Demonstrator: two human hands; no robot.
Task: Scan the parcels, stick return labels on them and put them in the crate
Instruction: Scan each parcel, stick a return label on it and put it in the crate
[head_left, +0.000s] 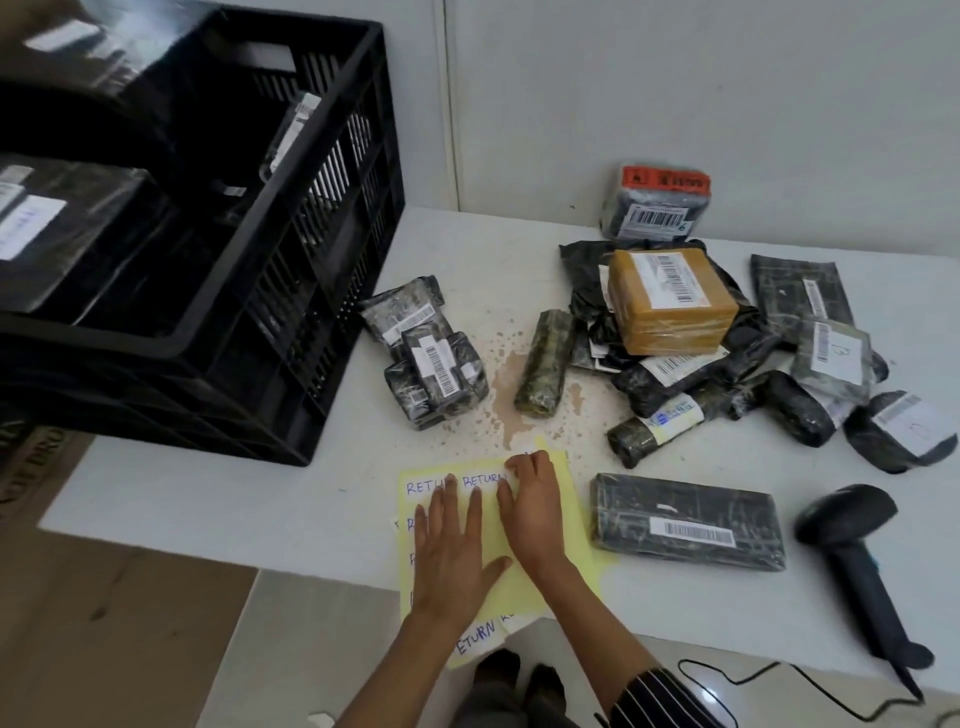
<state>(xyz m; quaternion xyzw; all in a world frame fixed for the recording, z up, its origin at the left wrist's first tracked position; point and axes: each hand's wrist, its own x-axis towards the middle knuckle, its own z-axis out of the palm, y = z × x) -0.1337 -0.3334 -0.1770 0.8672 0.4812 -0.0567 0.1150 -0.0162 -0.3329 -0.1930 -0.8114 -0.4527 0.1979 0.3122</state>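
A yellow sheet of white RETURN labels (576, 540) lies at the table's front edge. My left hand (457, 551) presses flat on it with straight fingers. My right hand (532, 499) has its fingertips curled at a label near the sheet's top edge; whether it pinches the label I cannot tell. A flat black parcel (688, 522) with a barcode lies just right of the sheet. The black crate (291, 332) stands at the left with several wrapped parcels inside. The black handheld scanner (857, 561) lies at the right front.
A pile of several black wrapped parcels with a brown taped box (670, 299) on top sits at the back right. A small stack of black parcels (431, 364) lies beside the crate. A brownish stain marks the white table (208, 499) in the middle. The scanner cable trails off the front edge.
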